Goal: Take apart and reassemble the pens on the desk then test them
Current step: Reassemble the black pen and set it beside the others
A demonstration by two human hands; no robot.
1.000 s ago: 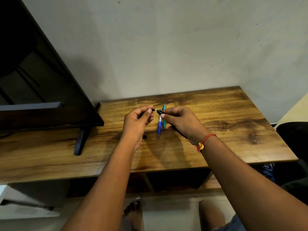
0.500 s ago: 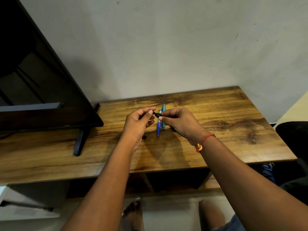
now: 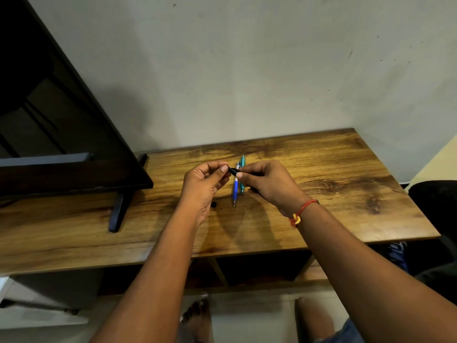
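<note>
Because the job needs somewhere to park loose parts, the wooden bench (image 3: 333, 184) carries everything not in hand. A dark screen (image 3: 61, 149) on its stand fills the left end and leaves the middle as working room. Both hands are raised just above that middle, probably so that anything dropped lands on wood. The right hand (image 3: 269, 181), with a red thread bracelet (image 3: 300, 212) on its wrist, has its grip curled round the barrel of a black pen (image 3: 233, 171). The left hand (image 3: 204, 186) keeps a narrow grip, thumb and forefinger pinching the pen's free end, which looks like twisting or pressing a part there. Only a short, slim, dark stretch of the pen shows between the fingers. Below it lie a blue pen (image 3: 235, 188) and a teal pen (image 3: 242, 169), side by side, tips toward the person. A small black piece (image 3: 214, 204) sits on the wood near the left hand, apparently set aside.
</note>
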